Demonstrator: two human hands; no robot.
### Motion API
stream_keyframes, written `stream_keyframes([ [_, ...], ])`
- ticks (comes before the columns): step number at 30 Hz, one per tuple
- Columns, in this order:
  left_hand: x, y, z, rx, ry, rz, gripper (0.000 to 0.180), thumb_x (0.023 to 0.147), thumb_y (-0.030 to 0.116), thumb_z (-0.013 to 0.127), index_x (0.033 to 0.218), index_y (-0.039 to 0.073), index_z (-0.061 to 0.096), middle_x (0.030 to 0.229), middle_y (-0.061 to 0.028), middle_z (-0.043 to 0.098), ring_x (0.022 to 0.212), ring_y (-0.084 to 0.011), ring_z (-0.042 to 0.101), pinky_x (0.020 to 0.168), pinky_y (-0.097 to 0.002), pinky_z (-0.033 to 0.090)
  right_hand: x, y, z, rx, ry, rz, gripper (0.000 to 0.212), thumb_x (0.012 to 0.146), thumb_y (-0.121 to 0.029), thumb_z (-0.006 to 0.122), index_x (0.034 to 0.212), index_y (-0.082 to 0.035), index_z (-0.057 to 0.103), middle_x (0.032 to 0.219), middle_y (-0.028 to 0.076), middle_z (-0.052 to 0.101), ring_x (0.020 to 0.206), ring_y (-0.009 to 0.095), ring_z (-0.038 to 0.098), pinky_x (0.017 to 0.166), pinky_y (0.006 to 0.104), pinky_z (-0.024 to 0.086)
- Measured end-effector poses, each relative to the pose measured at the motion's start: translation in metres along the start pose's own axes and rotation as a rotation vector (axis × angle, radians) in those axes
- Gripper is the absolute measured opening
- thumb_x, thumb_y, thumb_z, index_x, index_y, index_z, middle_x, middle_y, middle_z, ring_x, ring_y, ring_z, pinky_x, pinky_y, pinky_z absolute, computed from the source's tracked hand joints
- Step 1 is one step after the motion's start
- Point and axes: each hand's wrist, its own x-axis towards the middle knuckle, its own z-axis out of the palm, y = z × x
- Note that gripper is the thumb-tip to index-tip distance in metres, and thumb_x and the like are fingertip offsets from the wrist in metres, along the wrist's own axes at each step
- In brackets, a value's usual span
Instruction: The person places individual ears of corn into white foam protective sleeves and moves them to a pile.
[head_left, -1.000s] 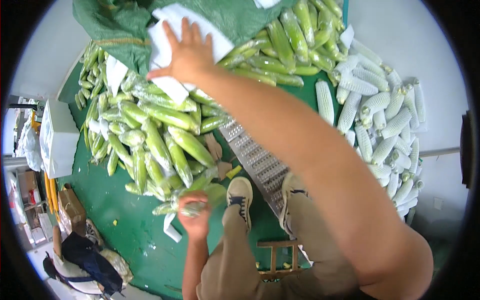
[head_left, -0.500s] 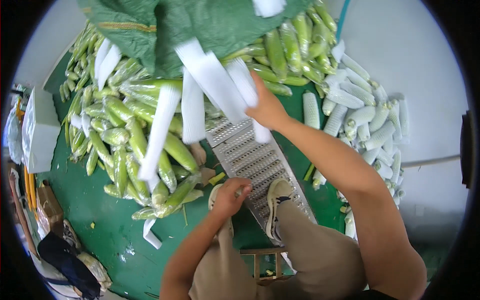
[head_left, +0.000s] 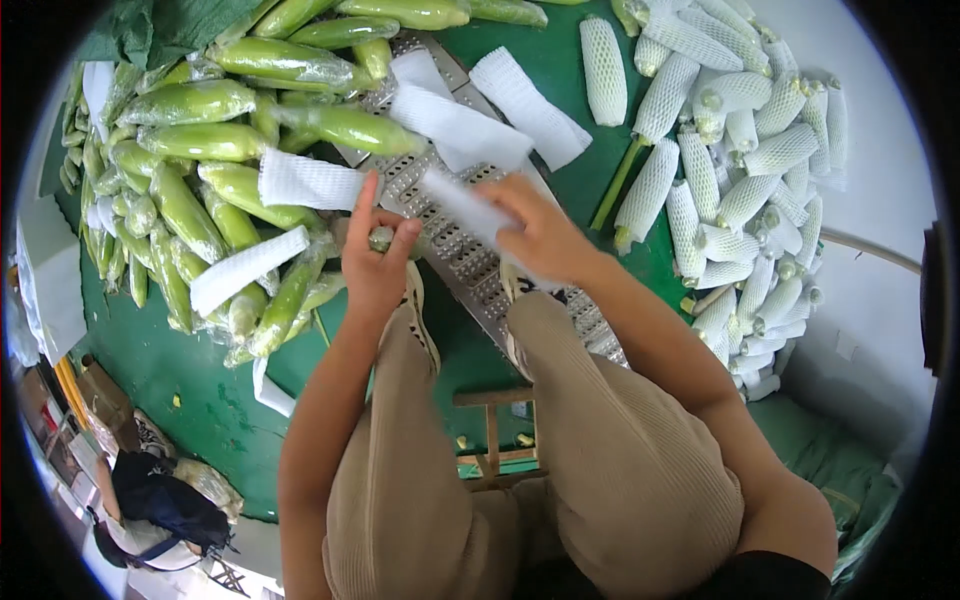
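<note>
My left hand (head_left: 375,265) is closed round the blunt end (head_left: 381,238) of a film-wrapped green vegetable, which looks like an ear of corn in its husk; most of it is hidden by the hand. Facing it, my right hand (head_left: 548,238) grips a white foam net sleeve (head_left: 462,207), blurred by motion. Several loose foam sleeves lie about: one (head_left: 310,180) just left of my left fingers, another (head_left: 460,125) on the perforated metal plate (head_left: 462,245), and one (head_left: 532,105) at its right edge.
A heap of film-wrapped green vegetables (head_left: 200,105) fills the left, under a green woven sack (head_left: 160,28). To the right lies a pile of sleeved vegetables (head_left: 745,175) against a pale wall (head_left: 880,150). A small wooden stool (head_left: 492,430) stands between my legs. A person (head_left: 150,510) is at lower left.
My right hand has come down and nearer, dropping several sleeves on the heap and plate and keeping one. My left hand has moved up and left and now grips a vegetable. The view has shifted.
</note>
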Motion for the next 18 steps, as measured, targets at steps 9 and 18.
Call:
stream_keyframes([
  [9,-0.002,-0.001,0.004,-0.007,-0.151,0.092,0.020,0.086,0.008,0.068,0.104,0.001,0.063,0.087,-0.0084,0.063,0.079,-0.0181,0.059,0.073,-0.0285,0.048,-0.003,-0.027,0.030,0.825,-0.207,0.417,0.046,0.096,-0.017,0.054,0.136,-0.008,0.033,0.094,0.006,0.058,0.077,0.012,0.054,0.074,0.0267,0.045],
  [18,-0.005,-0.010,-0.011,-0.062,-0.145,0.198,0.032,0.089,0.022,0.066,0.112,0.004,0.053,0.103,-0.0116,0.058,0.093,-0.0245,0.055,0.088,-0.0328,0.043,0.011,-0.035,0.024,-0.147,0.273,-0.389,0.023,0.072,-0.011,0.076,0.070,-0.003,0.054,0.085,0.012,0.053,0.075,0.029,0.051,0.069,0.0360,0.042],
])
